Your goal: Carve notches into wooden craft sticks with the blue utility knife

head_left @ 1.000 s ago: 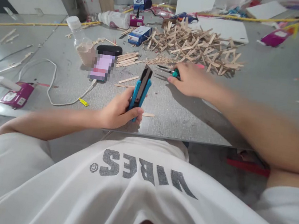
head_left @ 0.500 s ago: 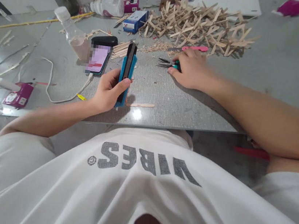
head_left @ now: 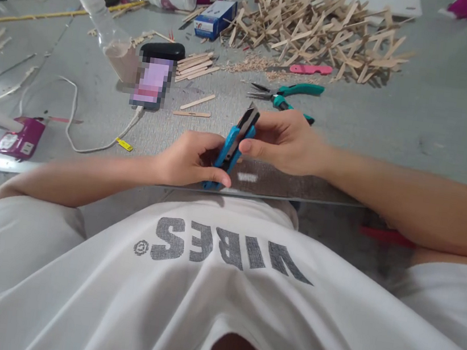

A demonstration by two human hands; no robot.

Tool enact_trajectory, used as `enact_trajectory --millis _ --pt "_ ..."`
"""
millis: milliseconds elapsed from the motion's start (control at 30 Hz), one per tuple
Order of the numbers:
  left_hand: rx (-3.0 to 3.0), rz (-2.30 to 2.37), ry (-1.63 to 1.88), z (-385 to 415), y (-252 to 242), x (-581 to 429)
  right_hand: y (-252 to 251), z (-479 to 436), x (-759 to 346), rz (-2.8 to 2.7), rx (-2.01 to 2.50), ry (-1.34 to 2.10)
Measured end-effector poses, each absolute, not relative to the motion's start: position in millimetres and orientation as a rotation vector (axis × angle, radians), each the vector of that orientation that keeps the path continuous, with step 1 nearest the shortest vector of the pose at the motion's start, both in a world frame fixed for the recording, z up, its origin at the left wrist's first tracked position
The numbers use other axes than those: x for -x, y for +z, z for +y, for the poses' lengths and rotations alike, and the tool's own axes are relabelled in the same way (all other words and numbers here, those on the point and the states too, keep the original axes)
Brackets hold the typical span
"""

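A blue box cutter (head_left: 228, 154) with a dark metal blade end tilts up and to the right above the table's front edge. My left hand (head_left: 188, 157) is closed around its lower end, thumb lying across it. With thumb and fingers, my right hand (head_left: 293, 145) grips the cutter's upper part from the right. Just beyond the right hand lie green-handled needle-nose pliers (head_left: 284, 95), jaws pointing left and handles spread. Two loose craft sticks (head_left: 198, 102) rest on the table to the left of the blade.
A large heap of craft sticks (head_left: 320, 37) lies at the back, with wood shavings (head_left: 248, 62) and a pink-handled knife (head_left: 310, 69) before it. On the left are a phone (head_left: 153, 81) on a white cable, a black case (head_left: 163, 50), a clear bottle (head_left: 118, 51) and a blue box (head_left: 215, 19).
My right hand has let go of the pliers and come back to grip the box cutter. My left hand has moved right with the cutter, uncovering two craft sticks.
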State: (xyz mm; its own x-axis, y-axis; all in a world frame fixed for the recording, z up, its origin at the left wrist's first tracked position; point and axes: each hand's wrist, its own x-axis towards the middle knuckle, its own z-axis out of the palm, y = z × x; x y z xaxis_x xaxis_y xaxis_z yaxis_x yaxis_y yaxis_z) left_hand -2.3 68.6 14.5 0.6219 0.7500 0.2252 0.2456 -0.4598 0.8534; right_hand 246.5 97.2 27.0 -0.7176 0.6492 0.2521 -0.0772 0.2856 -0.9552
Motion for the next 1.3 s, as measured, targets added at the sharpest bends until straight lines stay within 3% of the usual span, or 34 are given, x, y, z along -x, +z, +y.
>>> enact_trajectory --millis 200,367,500,600,700,967,1300 --pt "-2.314 0.916 0.593 81 25 19 24 113 -255 -1.519 0.662 1.306" --pt "-2.582 1.022 0.27 82 35 29 24 136 -263 -1.433 0.808 1.094" --pt "-2.633 1.046 0.223 76 33 25 22 134 -263 -1.505 0.871 0.997" --pt "-2.643 1.031 0.241 71 34 22 26 120 -267 -1.723 0.892 0.894" --pt "-2.511 1.159 0.167 67 41 18 34 104 -273 -2.275 1.007 0.479" --pt "-2.35 1.353 0.124 64 51 15 43 70 -258 -2.981 1.28 0.01" --pt "-2.365 1.383 0.026 61 56 10 47 58 -242 -2.992 1.471 0.054"
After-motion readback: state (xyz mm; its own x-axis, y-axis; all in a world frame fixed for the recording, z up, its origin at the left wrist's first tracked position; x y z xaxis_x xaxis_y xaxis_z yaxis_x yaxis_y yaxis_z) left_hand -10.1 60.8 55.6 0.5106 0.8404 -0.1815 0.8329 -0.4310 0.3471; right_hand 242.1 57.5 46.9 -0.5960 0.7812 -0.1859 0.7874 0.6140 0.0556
